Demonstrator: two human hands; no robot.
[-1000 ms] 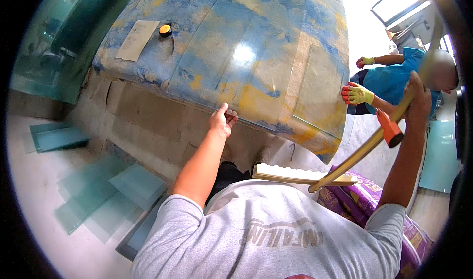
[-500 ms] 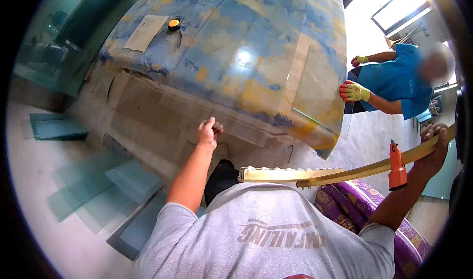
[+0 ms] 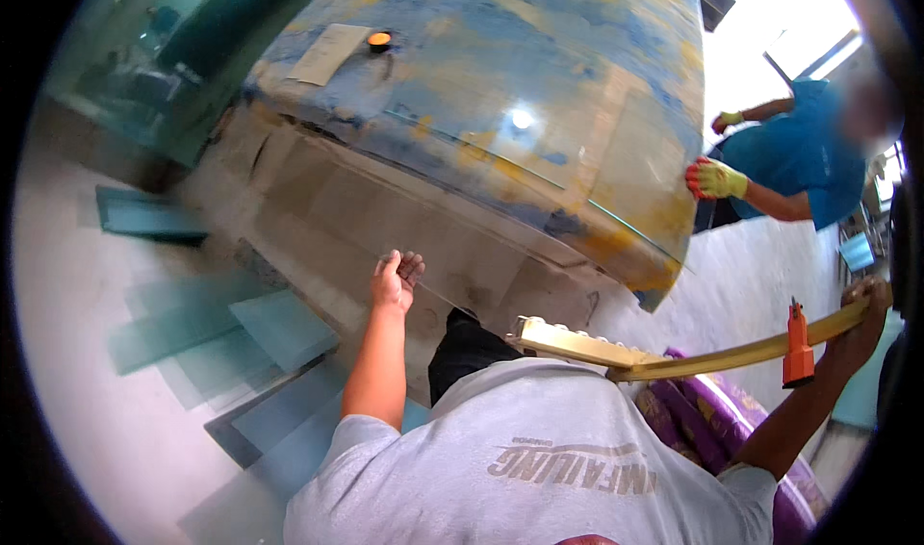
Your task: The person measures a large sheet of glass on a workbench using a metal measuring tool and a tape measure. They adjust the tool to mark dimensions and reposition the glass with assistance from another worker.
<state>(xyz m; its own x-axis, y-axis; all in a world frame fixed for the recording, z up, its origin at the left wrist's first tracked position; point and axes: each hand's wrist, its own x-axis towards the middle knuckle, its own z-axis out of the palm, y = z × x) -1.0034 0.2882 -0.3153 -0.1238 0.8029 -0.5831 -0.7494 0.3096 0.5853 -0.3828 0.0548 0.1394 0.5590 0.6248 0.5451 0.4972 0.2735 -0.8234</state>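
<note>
My right hand (image 3: 871, 304) is closed around the end of a yellow T-square (image 3: 741, 360), at the right. An orange slider (image 3: 798, 348) sits on its long bar, and its crosspiece (image 3: 573, 342) lies in front of my shirt. My left hand (image 3: 397, 278) is raised short of the table, palm up and fingers curled. A thin pale line runs from it toward my shoe; what it holds is too faint to name. Beyond, clear glass (image 3: 630, 165) lies on the blue and yellow stained table (image 3: 452, 64), its greenish edges showing along the near side.
A person in a blue shirt (image 3: 794, 160) stands at the table's right end, a gloved hand (image 3: 714, 178) at its edge. Glass offcuts (image 3: 284, 329) lie on the floor at left. A tape measure (image 3: 380, 41) and paper (image 3: 329, 54) rest on the table. Purple bundles (image 3: 712, 420) lie at lower right.
The view has turned, shifting the table rightward. My left fist has turned palm up with its fingers loosened. My right hand still grips the T-square, farther out to the right.
</note>
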